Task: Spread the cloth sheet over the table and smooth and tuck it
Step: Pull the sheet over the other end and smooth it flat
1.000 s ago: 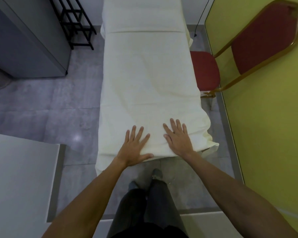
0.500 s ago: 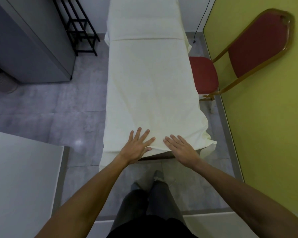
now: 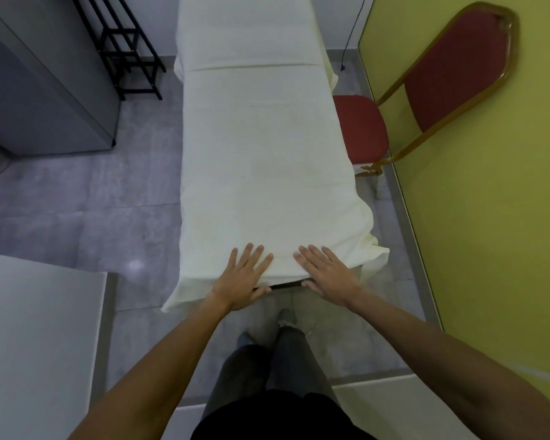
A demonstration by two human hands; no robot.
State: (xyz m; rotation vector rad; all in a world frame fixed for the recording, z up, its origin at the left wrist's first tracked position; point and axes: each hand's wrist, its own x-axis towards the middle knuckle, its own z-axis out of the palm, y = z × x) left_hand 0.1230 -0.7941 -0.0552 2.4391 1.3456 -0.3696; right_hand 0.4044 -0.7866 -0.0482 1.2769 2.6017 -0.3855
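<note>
Hands (image 3: 240, 279) (image 3: 329, 274) press flat on smooth cream cloth sheet (image 3: 264, 154).

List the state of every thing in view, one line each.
cloth sheet: spread along the table, near corners hanging untucked.
table: covered, a dark strip of its near edge showing.
left hand: flat on the sheet, fingers straight.
right hand: flat on the sheet, fingers straight.
chair: upright beside the table.

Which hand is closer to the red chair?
Right. The right hand lies flat on the sheet at its near edge, on the side toward the red chair; the left hand lies beside it, farther away.
</note>
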